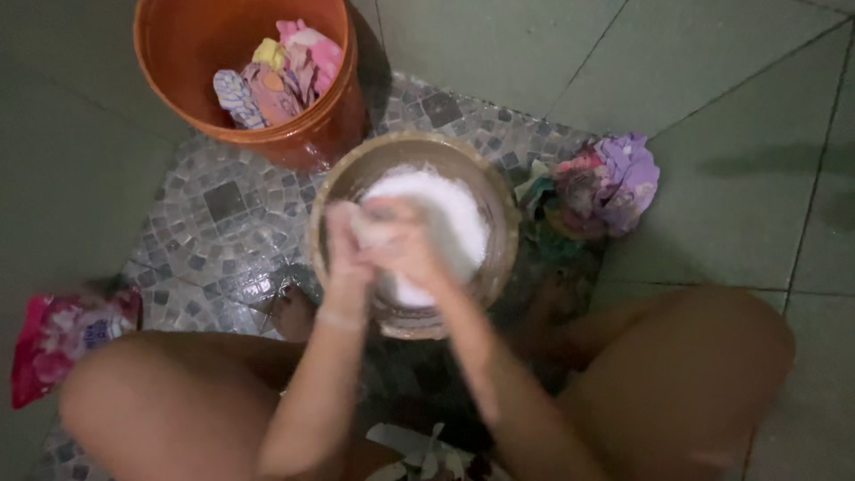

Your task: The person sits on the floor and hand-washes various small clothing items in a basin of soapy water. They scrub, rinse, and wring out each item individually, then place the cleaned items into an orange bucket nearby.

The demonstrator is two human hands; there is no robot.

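At far left a pink pouch (64, 337) lies on the floor beside the person's knee. Further in, at the top, stands an orange bucket (191, 53); inside it sits a heap of wet coloured clothes (280, 71), pink, yellow and lilac, piled against the right wall. Just below and right of the bucket, nearly touching it, is a round brown basin (499, 214) on the mosaic tiles (214, 209), filled with white suds (450, 209).

Over the basin's near side the two hands meet. The left hand (343, 254) is curled closed, and the right hand (410, 249) is closed against it; both are pressed together around a pale cloth (372, 230) bunched between them, just above the foam. Motion blur smears the fingers, so the exact grip is hard to make out, though it looks like a tight squeeze.

Right of the basin, touching its rim, a second bundle (606, 183) of purple and pink fabric rests on the tiles.
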